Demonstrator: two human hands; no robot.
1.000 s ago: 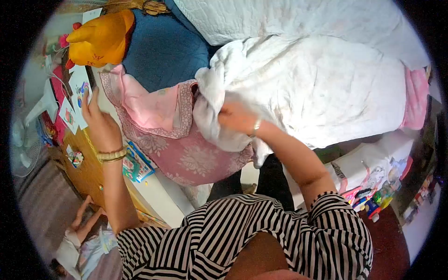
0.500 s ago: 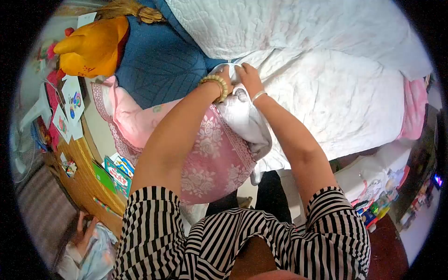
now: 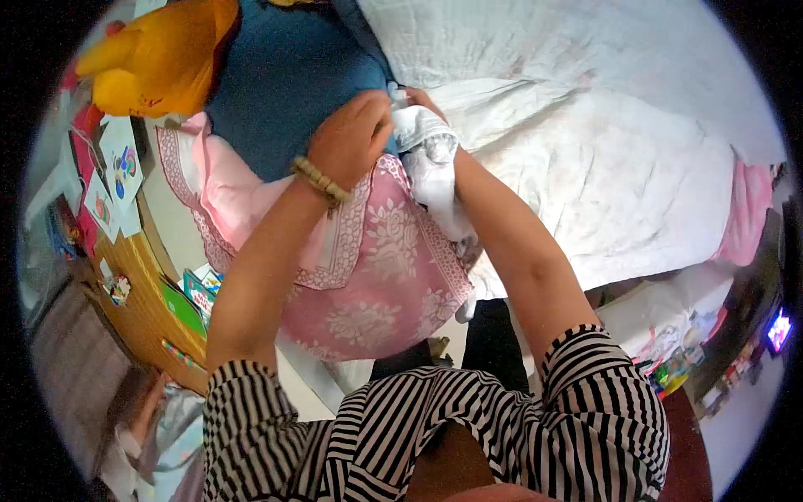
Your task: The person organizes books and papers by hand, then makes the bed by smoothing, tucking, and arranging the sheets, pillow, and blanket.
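Observation:
A white cloth [image 3: 432, 180], bunched and with a gathered edge, hangs in front of me and covers my right wrist. My right hand [image 3: 422, 102] grips its upper end; most of the fingers are hidden behind the folds. Just left of the cloth is my left hand [image 3: 353, 134], its fingers curled closed. Whatever is inside those fingers, if anything, does not show. Below both hands spreads a pink floral cloth [image 3: 385, 284] with lace trim. A beaded bracelet [image 3: 321, 180] circles my left wrist.
White quilted bedding [image 3: 585, 184] lies to the right, a blue cushioned surface [image 3: 284, 92] ahead. An orange-yellow plush item [image 3: 159, 63] sits at upper left. Along the left, a wooden table [image 3: 142, 289] bears papers and booklets. Another person's arm [image 3: 149, 410] shows at lower left.
My left hand has drawn back left, away from the right hand, and its fingers are curled. The white cloth now covers my right wrist. The view has shifted slightly.

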